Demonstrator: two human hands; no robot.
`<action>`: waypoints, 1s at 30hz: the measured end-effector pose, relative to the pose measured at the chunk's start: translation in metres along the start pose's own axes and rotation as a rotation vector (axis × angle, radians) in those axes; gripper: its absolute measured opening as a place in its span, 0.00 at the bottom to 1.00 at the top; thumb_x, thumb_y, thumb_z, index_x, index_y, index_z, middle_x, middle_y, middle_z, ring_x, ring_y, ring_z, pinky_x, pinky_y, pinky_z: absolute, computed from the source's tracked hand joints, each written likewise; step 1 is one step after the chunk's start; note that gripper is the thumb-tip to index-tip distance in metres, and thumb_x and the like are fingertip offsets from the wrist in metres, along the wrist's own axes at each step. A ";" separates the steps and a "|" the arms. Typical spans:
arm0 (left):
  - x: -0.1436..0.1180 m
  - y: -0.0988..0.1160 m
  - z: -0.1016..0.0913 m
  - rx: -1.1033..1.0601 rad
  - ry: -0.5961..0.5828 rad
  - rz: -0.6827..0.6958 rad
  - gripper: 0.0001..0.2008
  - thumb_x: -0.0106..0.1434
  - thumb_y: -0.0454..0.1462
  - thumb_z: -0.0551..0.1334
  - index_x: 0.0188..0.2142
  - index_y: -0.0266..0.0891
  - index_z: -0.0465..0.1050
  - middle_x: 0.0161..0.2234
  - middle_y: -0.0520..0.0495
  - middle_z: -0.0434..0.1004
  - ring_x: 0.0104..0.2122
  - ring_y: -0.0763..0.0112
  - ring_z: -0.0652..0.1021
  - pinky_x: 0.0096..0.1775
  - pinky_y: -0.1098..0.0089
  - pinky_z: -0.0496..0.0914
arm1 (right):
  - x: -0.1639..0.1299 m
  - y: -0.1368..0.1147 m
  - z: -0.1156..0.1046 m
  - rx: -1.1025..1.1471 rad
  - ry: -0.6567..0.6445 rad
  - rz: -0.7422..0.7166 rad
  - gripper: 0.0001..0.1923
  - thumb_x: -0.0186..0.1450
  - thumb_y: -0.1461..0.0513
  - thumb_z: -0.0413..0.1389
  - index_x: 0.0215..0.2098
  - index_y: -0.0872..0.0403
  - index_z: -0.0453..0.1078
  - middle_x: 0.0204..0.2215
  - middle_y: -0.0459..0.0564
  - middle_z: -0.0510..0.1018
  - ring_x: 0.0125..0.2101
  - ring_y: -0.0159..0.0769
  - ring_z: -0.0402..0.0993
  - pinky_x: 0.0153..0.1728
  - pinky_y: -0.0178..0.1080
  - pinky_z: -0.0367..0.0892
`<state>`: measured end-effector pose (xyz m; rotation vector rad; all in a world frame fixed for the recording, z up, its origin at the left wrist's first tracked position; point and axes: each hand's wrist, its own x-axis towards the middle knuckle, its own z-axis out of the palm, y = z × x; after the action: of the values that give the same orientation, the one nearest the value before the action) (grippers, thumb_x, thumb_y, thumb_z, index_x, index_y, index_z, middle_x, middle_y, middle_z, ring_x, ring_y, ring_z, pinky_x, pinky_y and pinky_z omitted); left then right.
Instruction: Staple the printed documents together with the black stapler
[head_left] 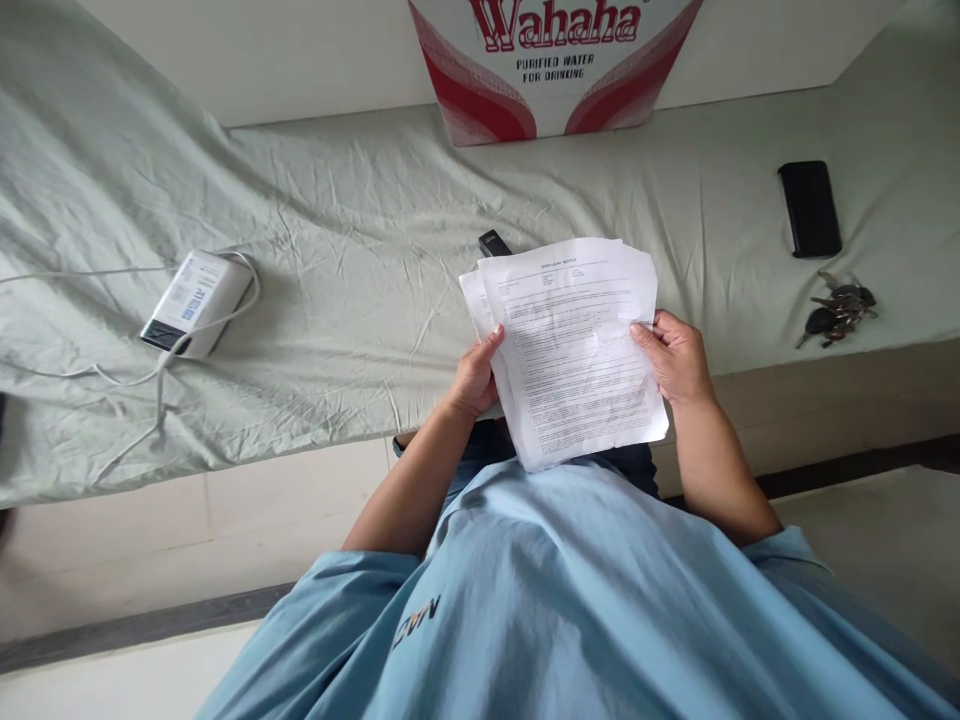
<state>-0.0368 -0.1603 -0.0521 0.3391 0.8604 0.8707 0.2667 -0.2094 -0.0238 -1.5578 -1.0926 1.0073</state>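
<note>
Between my two hands is a small stack of printed sheets [574, 360], white with dense lines of text and slightly curled edges. My left hand [478, 372] grips the stack's left side, thumb on top and fingers beneath. On the right edge my right hand [675, 355] pinches the sheets between thumb and fingers. The pages are held tilted above my lap, at the near edge of the cloth-covered surface. A black stapler-like object [493, 243] pokes out behind the top of the papers; most of it is hidden.
A green wrinkled cloth [337, 260] covers the surface. At left lies a white power bank [199, 305] with a white cable [160, 395] around it. A Wahaha water carton [555, 70] stands at the back. To the right are a black phone [811, 208] and a bunch of keys [840, 310].
</note>
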 end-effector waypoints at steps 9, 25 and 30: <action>0.003 -0.001 -0.003 -0.015 0.008 0.023 0.24 0.69 0.57 0.73 0.53 0.42 0.84 0.51 0.39 0.91 0.67 0.41 0.81 0.69 0.48 0.77 | -0.001 0.000 -0.002 -0.036 0.003 -0.015 0.18 0.68 0.44 0.69 0.36 0.48 0.79 0.27 0.43 0.79 0.27 0.35 0.70 0.30 0.39 0.66; 0.005 -0.004 -0.005 -0.023 0.042 0.047 0.25 0.71 0.58 0.71 0.56 0.45 0.83 0.52 0.42 0.91 0.66 0.46 0.82 0.67 0.53 0.78 | -0.002 -0.005 0.001 -0.074 -0.006 -0.038 0.21 0.67 0.40 0.69 0.34 0.47 0.76 0.25 0.42 0.75 0.26 0.35 0.68 0.27 0.39 0.64; 0.004 -0.006 -0.005 -0.010 0.079 0.050 0.28 0.70 0.59 0.72 0.56 0.41 0.83 0.53 0.37 0.91 0.65 0.42 0.83 0.67 0.50 0.78 | -0.003 -0.013 0.000 -0.210 0.131 -0.125 0.25 0.68 0.40 0.68 0.30 0.49 0.74 0.23 0.41 0.71 0.25 0.32 0.63 0.29 0.39 0.61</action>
<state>-0.0363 -0.1609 -0.0613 0.3201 0.9236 0.9400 0.2635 -0.2108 -0.0106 -1.6748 -1.2172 0.7145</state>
